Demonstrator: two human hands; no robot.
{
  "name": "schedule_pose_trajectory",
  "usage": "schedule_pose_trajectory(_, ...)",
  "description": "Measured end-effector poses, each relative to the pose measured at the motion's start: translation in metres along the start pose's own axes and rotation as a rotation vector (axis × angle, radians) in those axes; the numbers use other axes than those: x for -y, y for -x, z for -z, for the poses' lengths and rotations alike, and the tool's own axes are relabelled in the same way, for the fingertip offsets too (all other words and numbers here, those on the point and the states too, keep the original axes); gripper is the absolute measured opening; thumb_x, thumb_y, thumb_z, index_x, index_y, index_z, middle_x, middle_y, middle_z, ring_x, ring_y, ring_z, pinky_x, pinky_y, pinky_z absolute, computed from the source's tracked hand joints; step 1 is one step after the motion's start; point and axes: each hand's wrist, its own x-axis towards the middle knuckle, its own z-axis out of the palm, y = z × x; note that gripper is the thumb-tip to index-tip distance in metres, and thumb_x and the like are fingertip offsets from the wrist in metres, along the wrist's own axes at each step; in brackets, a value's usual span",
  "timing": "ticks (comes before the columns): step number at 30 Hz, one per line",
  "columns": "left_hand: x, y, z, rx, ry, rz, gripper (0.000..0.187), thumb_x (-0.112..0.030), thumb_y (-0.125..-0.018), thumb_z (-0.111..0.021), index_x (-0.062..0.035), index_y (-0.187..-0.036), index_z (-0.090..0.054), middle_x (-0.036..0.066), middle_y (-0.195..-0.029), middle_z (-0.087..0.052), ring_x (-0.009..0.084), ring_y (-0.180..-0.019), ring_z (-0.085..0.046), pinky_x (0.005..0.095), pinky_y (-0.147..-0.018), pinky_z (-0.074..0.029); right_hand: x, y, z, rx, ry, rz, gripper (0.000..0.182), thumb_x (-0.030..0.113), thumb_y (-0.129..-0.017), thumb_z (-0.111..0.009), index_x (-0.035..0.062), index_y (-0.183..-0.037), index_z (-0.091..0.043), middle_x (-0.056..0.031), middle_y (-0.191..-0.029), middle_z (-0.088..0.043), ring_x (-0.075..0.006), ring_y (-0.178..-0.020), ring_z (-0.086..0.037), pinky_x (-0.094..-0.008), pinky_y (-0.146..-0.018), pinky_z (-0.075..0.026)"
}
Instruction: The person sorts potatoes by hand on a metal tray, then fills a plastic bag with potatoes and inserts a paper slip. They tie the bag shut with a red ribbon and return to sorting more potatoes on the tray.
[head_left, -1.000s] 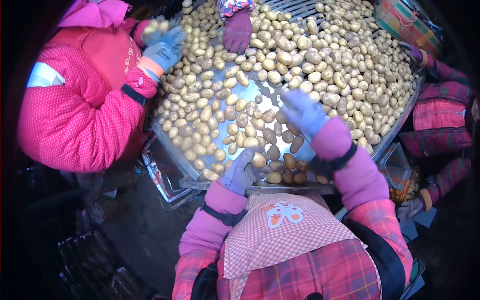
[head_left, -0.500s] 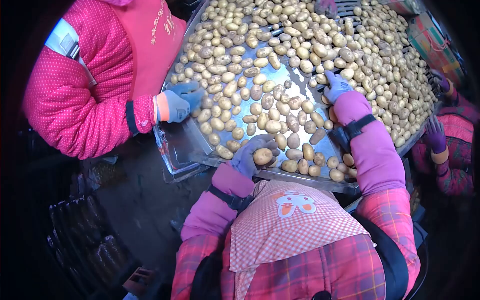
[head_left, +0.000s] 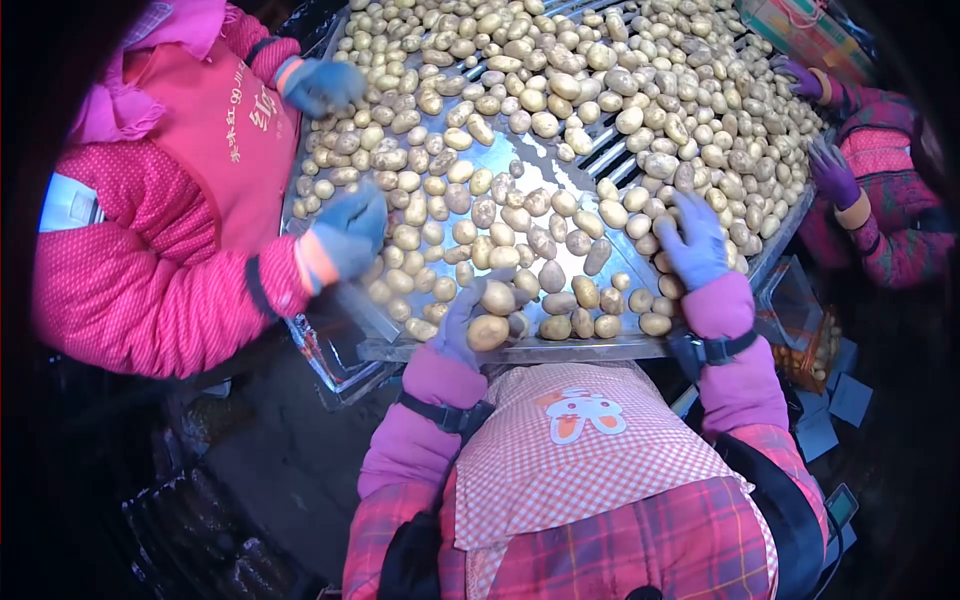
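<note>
My left hand (head_left: 458,325), in a purple-grey glove, is curled around a potato (head_left: 488,333) at the near edge of the metal table (head_left: 600,348). A second potato (head_left: 497,297) sits against its fingers; some fingertips are hidden behind the two. My right hand (head_left: 695,245), gloved in pale purple, lies palm down with its fingers apart. It rests at the edge of the big potato pile (head_left: 700,150), with nothing visible in its grip. Between my hands, loose potatoes (head_left: 552,276) are scattered over the wet, shiny metal.
A co-worker in a red apron (head_left: 215,130) stands at the left, both blue-gloved hands (head_left: 350,230) over the potatoes. At the right is another person's purple-gloved hand (head_left: 832,172). Slots (head_left: 612,158) open in the table. A green and red box (head_left: 805,35) stands at the far right.
My view has shifted. My right hand has drawn back nearer to me and spread its fingers. A second potato now shows at my left hand. The left co-worker's second hand has come into view.
</note>
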Motion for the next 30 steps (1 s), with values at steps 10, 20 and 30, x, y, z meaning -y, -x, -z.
schedule_pose_trajectory(10, 0.010, 0.002, 0.051, -0.049, 0.196, 0.007, 0.054, -0.047, -0.095, -0.045, -0.0059, -0.130, -0.044, 0.019, -0.121, -0.056, 0.0255, -0.090, -0.059, 0.0354, -0.065, -0.053, 0.069, 0.018, -0.031, 0.218, 0.150, 0.124, 0.061, 0.030, -0.076, -0.067, 0.0114, -0.132, -0.050, -0.0242, -0.120, -0.052, -0.0406, -0.106, -0.053, -0.0467, -0.091, -0.042)
schedule_pose_trajectory(20, 0.019, 0.002, 0.059, 0.113, -1.129, -0.624, 0.047, -0.021, -0.092, -0.057, -0.0031, -0.132, -0.042, 0.012, -0.122, -0.060, 0.0176, -0.107, -0.059, 0.0315, -0.093, -0.046, 0.087, 0.061, -0.056, 0.094, 0.128, 0.318, 0.043, 0.023, -0.081, -0.063, 0.0126, -0.122, -0.058, -0.0223, -0.127, -0.052, -0.0427, -0.110, -0.053, -0.0499, -0.094, -0.041)
schedule_pose_trajectory(30, 0.024, -0.013, 0.076, 0.088, 0.041, 0.007, 0.056, -0.049, -0.094, -0.042, -0.0098, -0.134, -0.040, 0.012, -0.123, -0.053, 0.0207, -0.091, -0.055, 0.0343, -0.075, -0.050, 0.078, 0.114, -0.014, 0.301, -0.067, 0.232, 0.054, 0.030, -0.073, -0.072, 0.0090, -0.121, -0.056, -0.0216, -0.123, -0.052, -0.0414, -0.113, -0.050, -0.0497, -0.090, -0.042)
